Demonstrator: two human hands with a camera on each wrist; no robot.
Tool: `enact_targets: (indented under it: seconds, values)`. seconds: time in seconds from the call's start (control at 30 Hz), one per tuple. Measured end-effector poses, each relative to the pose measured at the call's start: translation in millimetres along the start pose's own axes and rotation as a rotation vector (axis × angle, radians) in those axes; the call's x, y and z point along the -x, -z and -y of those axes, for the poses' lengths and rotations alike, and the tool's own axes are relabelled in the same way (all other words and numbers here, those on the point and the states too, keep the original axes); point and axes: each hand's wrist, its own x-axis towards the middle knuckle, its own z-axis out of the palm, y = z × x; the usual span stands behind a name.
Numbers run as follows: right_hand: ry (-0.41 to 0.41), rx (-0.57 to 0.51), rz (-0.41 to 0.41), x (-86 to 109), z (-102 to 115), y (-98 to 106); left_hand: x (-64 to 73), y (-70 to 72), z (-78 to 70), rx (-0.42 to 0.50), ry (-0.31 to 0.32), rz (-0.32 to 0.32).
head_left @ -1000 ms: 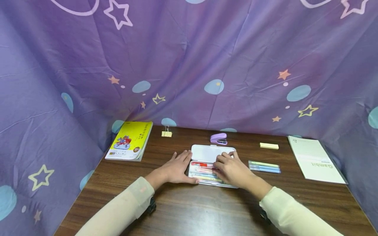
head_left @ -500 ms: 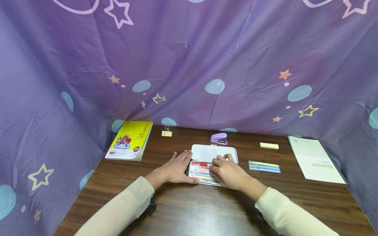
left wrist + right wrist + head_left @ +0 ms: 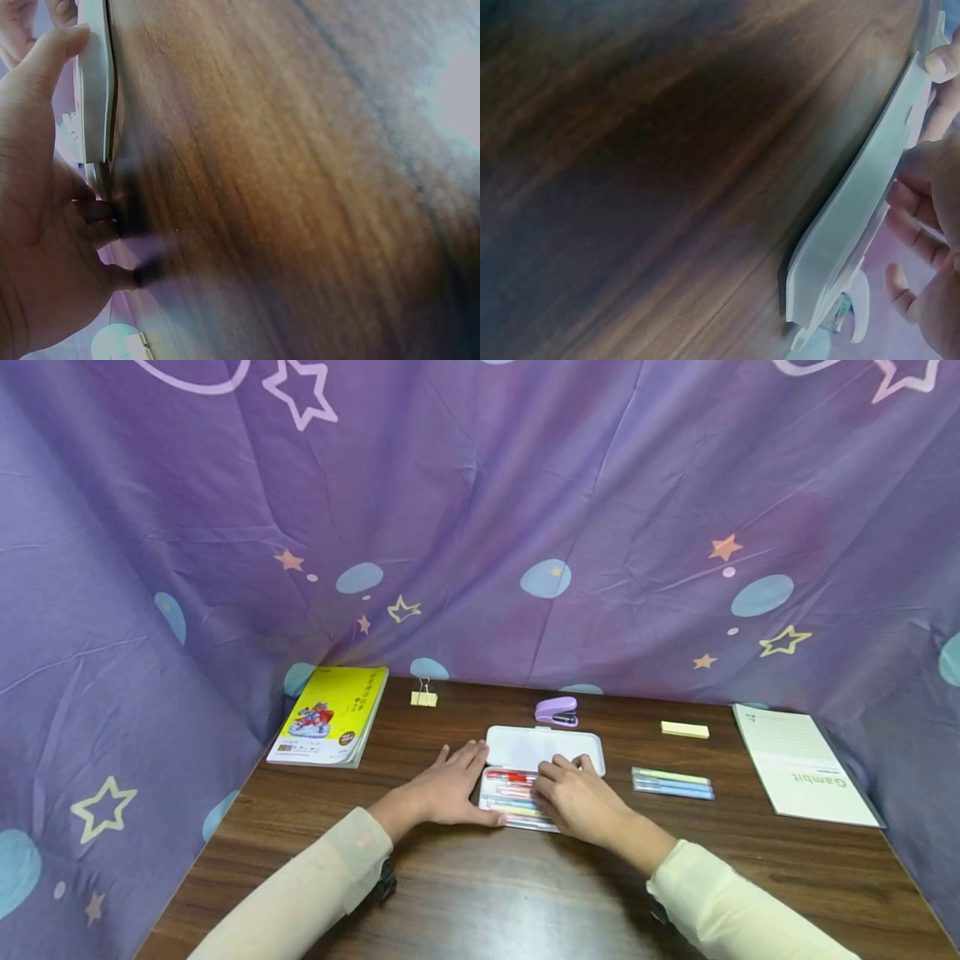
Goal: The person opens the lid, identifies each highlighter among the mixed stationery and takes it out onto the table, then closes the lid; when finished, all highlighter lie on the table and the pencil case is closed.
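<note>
A white pencil case (image 3: 543,748) lies opened flat mid-table, its lid toward the back. Several pens (image 3: 513,790), one with a red cap, fill its tray. My left hand (image 3: 448,789) braces the case's left end, fingers extended, thumb on the front rim; the left wrist view shows that thumb (image 3: 75,36) on the case wall (image 3: 96,97). Bent fingers of my right hand (image 3: 583,799) reach down into the tray's right half, over the pens. In the right wrist view the case's side (image 3: 847,202) partly hides those fingertips, so I cannot tell whether they pinch a pen.
A purple stapler (image 3: 556,712) stands behind the case. To the right lie several highlighters (image 3: 672,783), a yellow sticky-note pad (image 3: 684,729) and a notebook (image 3: 806,768). At left are a yellow book (image 3: 330,714) and a binder clip (image 3: 423,697). Purple cloth (image 3: 480,527) hangs behind.
My right hand has shifted slightly left over the tray since the first frame, uncovering the lid's right end, and has stayed nearly still since. My left hand has not moved.
</note>
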Motion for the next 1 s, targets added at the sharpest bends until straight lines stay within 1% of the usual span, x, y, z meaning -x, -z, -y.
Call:
enact_targets:
  seconds: [0.17, 0.33, 0.6, 0.7, 0.87, 1.0]
  values:
    - [-0.016, 0.018, 0.000, -0.1, 2.4, -0.2, 0.9, 1.2, -0.5, 0.000, 0.004, 0.004]
    - [-0.030, 0.042, 0.021, 0.3, 4.5, 0.6, 1.6, 1.6, -1.0, 0.000, 0.002, 0.007]
    - [0.031, 0.117, 0.039, -1.1, 7.4, 0.5, 0.6, 0.2, -0.2, -0.011, -0.002, 0.001]
    - [0.028, 0.104, 0.038, -1.3, 7.1, 0.5, 0.9, 0.9, -0.5, -0.010, -0.002, 0.003]
    - [-0.006, 0.042, 0.020, -1.0, 5.2, 1.7, 1.8, 2.3, -1.3, -0.008, -0.002, 0.006]
    - [-0.002, 0.022, -0.006, 0.0, 3.2, 1.1, 1.2, 0.7, -0.4, -0.009, -0.002, 0.005]
